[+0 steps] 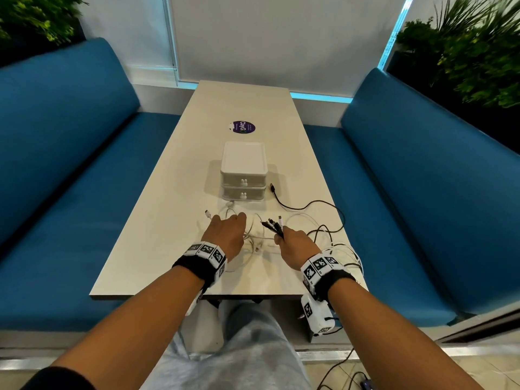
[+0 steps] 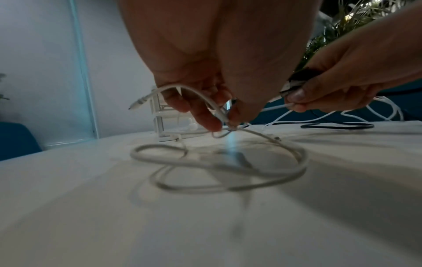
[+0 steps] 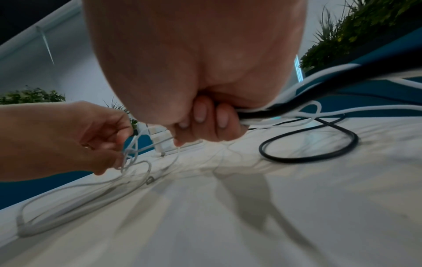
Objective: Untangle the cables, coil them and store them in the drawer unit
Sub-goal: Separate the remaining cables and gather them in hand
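Long pale rectangular table [image 1: 168,192], round purple sticker [image 1: 240,127] at its far half. Blue padded bench seats on left [image 1: 64,164] and right [image 1: 422,178]. White roller blind [image 1: 281,38] at far wall. Green leafy plants far left [image 1: 36,15] and far right [image 1: 472,52]. Black cord on tiled floor, near right [image 1: 337,370].

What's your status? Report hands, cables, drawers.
Left hand pinching white cable. Right hand gripping bundle of cable ends. Cables tangled on table. Drawer unit closed.

Drawer unit [image 2: 164,115] — half-hidden behind fingers [image 2: 200,115]
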Motion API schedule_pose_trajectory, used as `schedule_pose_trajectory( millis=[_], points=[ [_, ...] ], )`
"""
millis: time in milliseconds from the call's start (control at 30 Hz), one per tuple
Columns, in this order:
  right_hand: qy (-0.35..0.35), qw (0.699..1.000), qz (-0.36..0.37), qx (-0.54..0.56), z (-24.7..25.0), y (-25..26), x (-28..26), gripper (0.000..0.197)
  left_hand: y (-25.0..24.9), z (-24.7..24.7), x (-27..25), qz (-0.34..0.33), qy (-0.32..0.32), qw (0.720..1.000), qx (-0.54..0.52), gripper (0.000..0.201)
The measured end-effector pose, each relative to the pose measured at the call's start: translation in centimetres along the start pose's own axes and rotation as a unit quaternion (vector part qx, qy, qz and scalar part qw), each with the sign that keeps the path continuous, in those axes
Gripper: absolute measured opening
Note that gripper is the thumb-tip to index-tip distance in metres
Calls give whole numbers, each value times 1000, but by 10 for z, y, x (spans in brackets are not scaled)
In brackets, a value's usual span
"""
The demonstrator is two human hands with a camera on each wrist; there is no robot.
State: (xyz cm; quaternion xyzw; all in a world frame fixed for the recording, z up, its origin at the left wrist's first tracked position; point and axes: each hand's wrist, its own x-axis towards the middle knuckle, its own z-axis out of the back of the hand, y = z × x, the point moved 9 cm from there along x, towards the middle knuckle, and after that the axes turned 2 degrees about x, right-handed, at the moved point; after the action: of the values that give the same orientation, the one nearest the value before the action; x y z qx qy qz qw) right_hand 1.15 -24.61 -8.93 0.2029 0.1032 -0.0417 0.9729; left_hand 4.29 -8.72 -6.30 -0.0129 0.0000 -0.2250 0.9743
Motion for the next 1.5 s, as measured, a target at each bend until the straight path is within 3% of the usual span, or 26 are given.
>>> schedule_pose_trajectory(
  millis=[267, 433, 600, 900, 1100, 1200, 1300, 1500],
  points=[
    [-31, 999, -2, 41, 8, 0, 6, 33, 11, 11, 6, 12, -49, 990, -131, 10],
    [-79, 989, 14, 125, 23, 11, -1, 32, 7, -3, 10, 21, 6, 987, -162, 11],
    [-64, 980, 46, 185, 27, 26, -4, 18, 0, 4, 10, 42, -15, 977, -206, 8],
    [-52, 987, 57, 138, 17, 28, -1, 26, -1, 4, 10, 34, -13, 908, -417, 8],
    [-74, 988, 64, 119, 20, 23, -1, 31, 1, 6, 10, 52, 12, 873, -485, 10],
    [-84, 988, 63, 115, 22, 19, -1, 32, 3, 6, 10, 39, 23, 887, -460, 7],
    [-97, 986, 47, 126, 25, 10, -2, 30, 11, 4, 8, 44, 35, 914, -402, 20],
    [-93, 983, 51, 152, 22, 15, -1, 33, 5, 15, 6, 47, 8, 914, -402, 11]
  ],
)
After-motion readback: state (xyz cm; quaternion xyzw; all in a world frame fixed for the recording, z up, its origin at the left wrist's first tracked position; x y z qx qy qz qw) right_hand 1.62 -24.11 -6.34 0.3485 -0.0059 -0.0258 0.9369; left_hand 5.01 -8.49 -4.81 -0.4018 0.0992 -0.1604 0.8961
